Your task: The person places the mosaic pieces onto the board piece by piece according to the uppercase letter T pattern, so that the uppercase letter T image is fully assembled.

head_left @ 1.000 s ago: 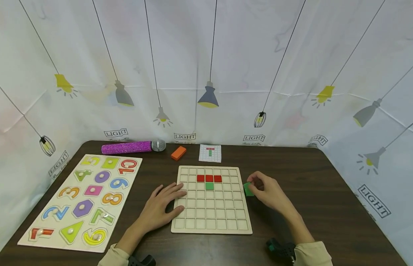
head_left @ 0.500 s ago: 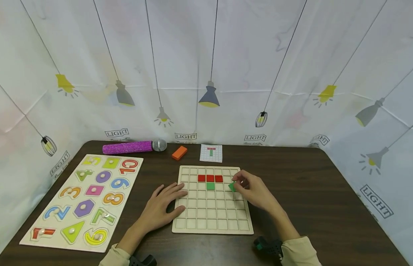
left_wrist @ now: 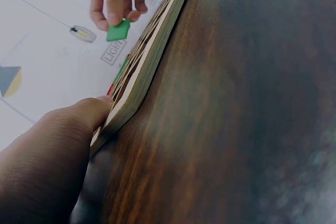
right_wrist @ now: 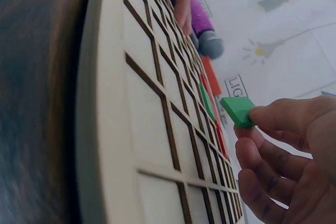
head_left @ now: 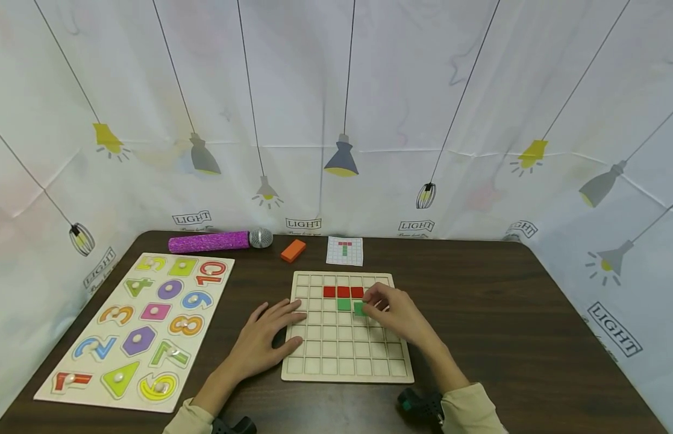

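Observation:
A wooden grid board [head_left: 321,349] lies on the dark table, with three red square tiles [head_left: 343,292] in a row and one green tile [head_left: 344,304] set under the middle one. My right hand [head_left: 397,313] pinches a second green square tile [right_wrist: 239,110] between thumb and fingers. In the right wrist view this tile is held raised over the grid, tilted. In the head view it overlaps the cells just right of the placed green tile. My left hand [head_left: 268,334] rests on the board's left edge, fingers spread, thumb at the rim in the left wrist view.
Behind the board lies a small card [head_left: 344,251] with a printed red and green T pattern. An orange block [head_left: 293,251] and a purple microphone [head_left: 219,241] sit to its left. A number-and-shape puzzle board [head_left: 192,355] covers the table's left side. A printed curtain hangs behind.
My right hand has carried the green tile leftward from beside the board's right edge to over the grid, close to the placed green tile. The left hand stays on the board's left edge.

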{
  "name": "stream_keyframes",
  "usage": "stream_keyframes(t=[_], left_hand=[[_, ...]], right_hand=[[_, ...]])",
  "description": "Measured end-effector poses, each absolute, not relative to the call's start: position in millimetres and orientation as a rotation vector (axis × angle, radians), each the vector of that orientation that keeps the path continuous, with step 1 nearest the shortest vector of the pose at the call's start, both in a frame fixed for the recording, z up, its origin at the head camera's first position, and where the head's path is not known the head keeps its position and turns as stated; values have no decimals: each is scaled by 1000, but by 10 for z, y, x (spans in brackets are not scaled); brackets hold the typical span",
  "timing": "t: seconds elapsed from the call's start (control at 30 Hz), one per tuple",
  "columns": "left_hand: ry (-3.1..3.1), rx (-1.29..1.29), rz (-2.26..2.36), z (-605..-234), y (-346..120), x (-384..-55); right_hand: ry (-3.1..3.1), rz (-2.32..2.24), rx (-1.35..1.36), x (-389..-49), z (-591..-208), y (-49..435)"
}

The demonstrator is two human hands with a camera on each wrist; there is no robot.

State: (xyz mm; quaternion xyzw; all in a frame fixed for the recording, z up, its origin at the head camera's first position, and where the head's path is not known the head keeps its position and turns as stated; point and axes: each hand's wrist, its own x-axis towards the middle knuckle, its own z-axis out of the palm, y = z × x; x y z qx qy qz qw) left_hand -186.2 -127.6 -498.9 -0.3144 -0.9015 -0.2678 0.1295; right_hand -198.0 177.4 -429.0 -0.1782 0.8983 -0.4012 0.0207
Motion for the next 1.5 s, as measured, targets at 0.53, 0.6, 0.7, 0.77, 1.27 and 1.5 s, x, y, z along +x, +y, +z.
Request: stream_keyframes(t=[0.53,0.6,0.7,0.77,1.27,1.5], left_hand=[[-2618,-1184,-628,-4939,-1324,-1817],[-2634,-1202,-622,-4928,-1326,-1813],[-2655,-1198,-618,-4919,-1323,-1808],[-2661,-1186,-613,-4919,-1316,-1803],[-2668,-1145,-533,-4928,-1236,-1775],[-2679,-1124,-531,-4917,-1226,-1763]], right_hand=[[2811,-1150,-512,-1981,-4392,1511],[2835,-1126,-530,-1976,-4396,1500],[2873,-1081,-548,-1970,-4394,1481],[2901,-1042,-544,-1971,-4398,1466],[3005,-903,-483,-1990,-4377,1451],[2973,-941,-531,-2014,-4375,1495]])
